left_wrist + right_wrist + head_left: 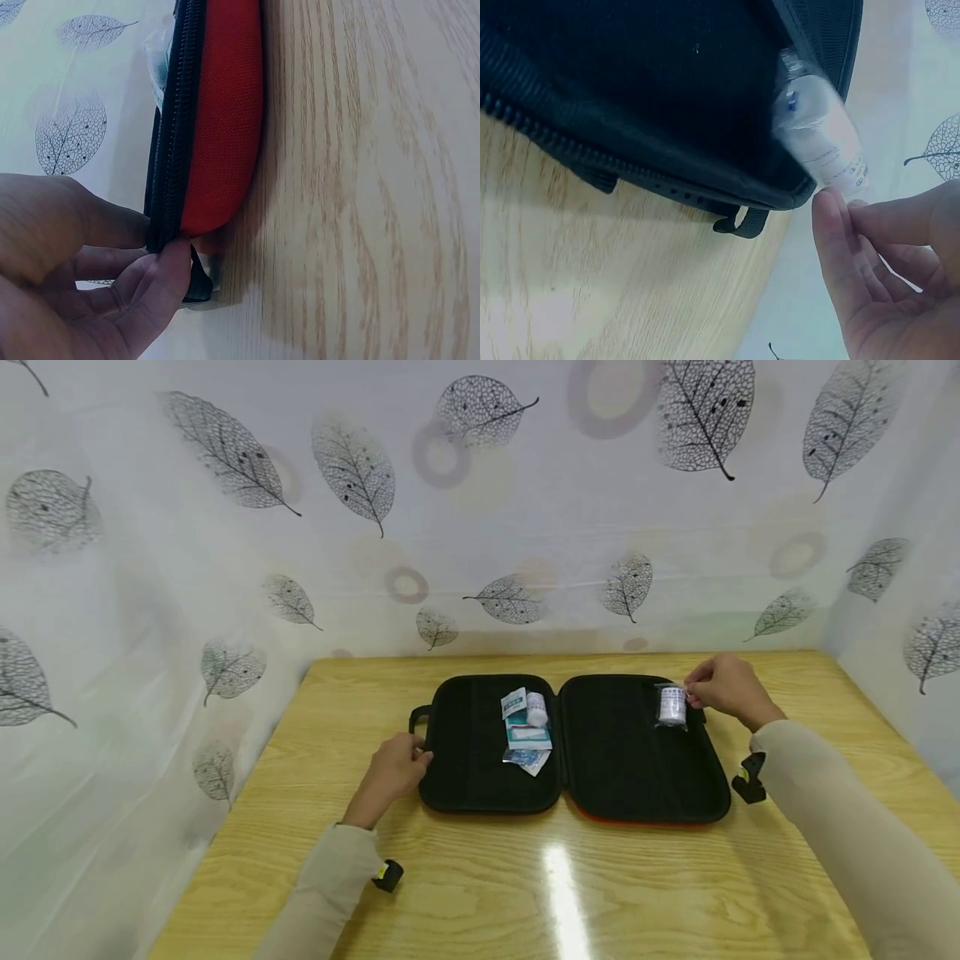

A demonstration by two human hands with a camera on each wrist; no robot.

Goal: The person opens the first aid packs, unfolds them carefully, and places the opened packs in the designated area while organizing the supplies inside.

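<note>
An unzipped case lies spread flat on the table, black inside and red outside. My left hand pinches the zippered rim at its left edge between thumb and fingers, beside the carrying handle. At the far right corner my right hand pinches the end of a clear wrapper around a white bandage roll, held over the case's right half. In the right wrist view the wrapped bandage roll hangs tilted from thumb and fingertips, overlapping the case's corner.
In the case's left half lie a small white bottle, several packets and a sachet, close to the hinge. A wooden table carries the case. Behind it hangs a white leaf-print curtain.
</note>
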